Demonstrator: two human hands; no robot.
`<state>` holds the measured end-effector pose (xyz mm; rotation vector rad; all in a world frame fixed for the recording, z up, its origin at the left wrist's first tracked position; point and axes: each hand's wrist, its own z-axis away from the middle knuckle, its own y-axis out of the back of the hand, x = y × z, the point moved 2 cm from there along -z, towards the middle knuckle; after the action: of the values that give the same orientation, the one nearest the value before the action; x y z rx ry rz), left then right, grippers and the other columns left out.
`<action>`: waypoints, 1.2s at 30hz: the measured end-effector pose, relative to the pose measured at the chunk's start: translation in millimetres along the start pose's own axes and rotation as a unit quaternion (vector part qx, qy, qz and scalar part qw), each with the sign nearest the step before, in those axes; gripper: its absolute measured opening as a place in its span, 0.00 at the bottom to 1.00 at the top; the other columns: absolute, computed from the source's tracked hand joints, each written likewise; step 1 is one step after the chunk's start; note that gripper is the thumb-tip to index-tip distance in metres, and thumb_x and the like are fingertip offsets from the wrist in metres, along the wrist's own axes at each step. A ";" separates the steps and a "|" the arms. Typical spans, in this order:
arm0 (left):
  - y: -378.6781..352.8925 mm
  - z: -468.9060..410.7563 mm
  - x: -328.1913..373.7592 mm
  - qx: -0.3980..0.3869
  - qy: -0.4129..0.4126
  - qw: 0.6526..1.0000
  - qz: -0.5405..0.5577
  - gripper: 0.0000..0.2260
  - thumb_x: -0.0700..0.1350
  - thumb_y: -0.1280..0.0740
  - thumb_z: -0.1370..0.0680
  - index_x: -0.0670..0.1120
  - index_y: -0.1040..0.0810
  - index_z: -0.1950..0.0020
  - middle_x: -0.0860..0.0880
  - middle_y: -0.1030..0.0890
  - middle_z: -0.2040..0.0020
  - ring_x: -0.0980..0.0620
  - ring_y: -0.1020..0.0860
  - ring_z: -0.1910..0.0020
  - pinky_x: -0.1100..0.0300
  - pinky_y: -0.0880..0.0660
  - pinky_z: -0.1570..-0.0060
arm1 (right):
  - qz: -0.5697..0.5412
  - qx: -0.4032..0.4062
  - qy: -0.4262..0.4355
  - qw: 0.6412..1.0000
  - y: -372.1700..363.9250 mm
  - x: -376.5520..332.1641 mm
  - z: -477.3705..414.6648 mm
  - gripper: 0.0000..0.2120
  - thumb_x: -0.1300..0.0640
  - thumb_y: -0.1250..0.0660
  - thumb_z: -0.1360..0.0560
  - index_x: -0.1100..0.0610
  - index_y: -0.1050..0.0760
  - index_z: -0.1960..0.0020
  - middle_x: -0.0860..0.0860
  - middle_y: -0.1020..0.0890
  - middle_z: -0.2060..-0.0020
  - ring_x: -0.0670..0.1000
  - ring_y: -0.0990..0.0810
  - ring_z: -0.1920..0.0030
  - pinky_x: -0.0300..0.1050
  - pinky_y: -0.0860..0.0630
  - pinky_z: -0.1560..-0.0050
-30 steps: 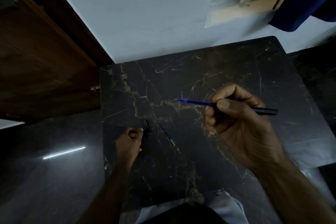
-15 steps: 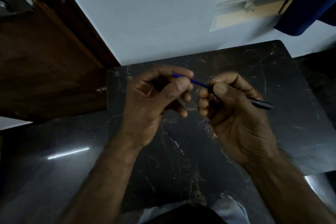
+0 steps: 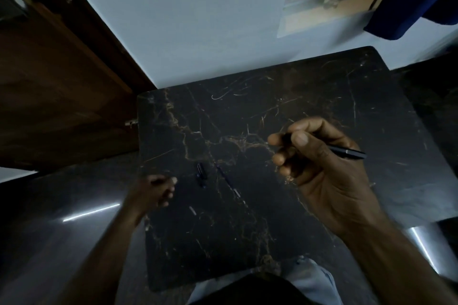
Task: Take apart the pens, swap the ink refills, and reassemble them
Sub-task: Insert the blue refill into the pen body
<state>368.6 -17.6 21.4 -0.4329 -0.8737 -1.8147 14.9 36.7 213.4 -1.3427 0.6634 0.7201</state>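
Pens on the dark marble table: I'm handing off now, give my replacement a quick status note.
Right hand: holds a dark pen, raised over the table.
Left hand: closed, low at the table's left edge; contents cannot be told.
On the table: a small dark pen part and a thin refill beside it.
Done: one pen is apart.
Left: refit the loose parts; whether refills are swapped cannot be told.

I see my right hand (image 3: 319, 163) raised, fingers curled, thumb and forefinger pinched on a dark pen barrel (image 3: 347, 151). My left hand (image 3: 153, 190) sits lower, loosely closed, motion-blurred; it may be pinching something small, but I can't tell. Both forearms reach in from below.
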 end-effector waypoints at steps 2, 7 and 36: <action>-13.6 -24.7 -29.7 0.014 0.040 0.999 -0.021 0.09 0.46 0.25 0.18 0.40 0.15 0.49 0.44 0.15 0.59 0.51 0.18 0.64 0.65 0.21 0.73 | 0.002 -0.015 0.003 1.000 -3.0 1.0 -0.8 0.02 0.62 0.29 0.22 0.61 0.20 0.51 0.62 0.14 0.53 0.54 0.14 0.60 0.42 0.19 0.63; -40.3 -48.6 -53.7 0.068 0.054 0.996 -0.012 0.12 0.48 0.23 0.20 0.39 0.14 0.49 0.45 0.15 0.61 0.49 0.17 0.65 0.55 0.20 0.66 | 0.009 -0.019 -0.003 1.000 -6.6 2.2 -0.7 0.01 0.63 0.31 0.23 0.60 0.20 0.52 0.62 0.14 0.53 0.54 0.14 0.61 0.42 0.19 0.63; -152.7 -29.5 61.5 0.051 -0.085 0.870 -0.482 0.18 0.59 0.25 0.22 0.46 0.14 0.42 0.45 0.13 0.44 0.42 0.15 0.41 0.50 0.19 0.43 | 0.025 -0.007 0.017 1.000 11.2 -18.9 15.7 0.07 0.54 0.25 0.25 0.56 0.19 0.57 0.56 0.15 0.64 0.51 0.16 0.70 0.39 0.22 0.73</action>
<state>208.0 -47.6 -14.1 -0.0574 -1.4677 -2.6350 -5.4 51.7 223.0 -1.3577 0.7218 0.7439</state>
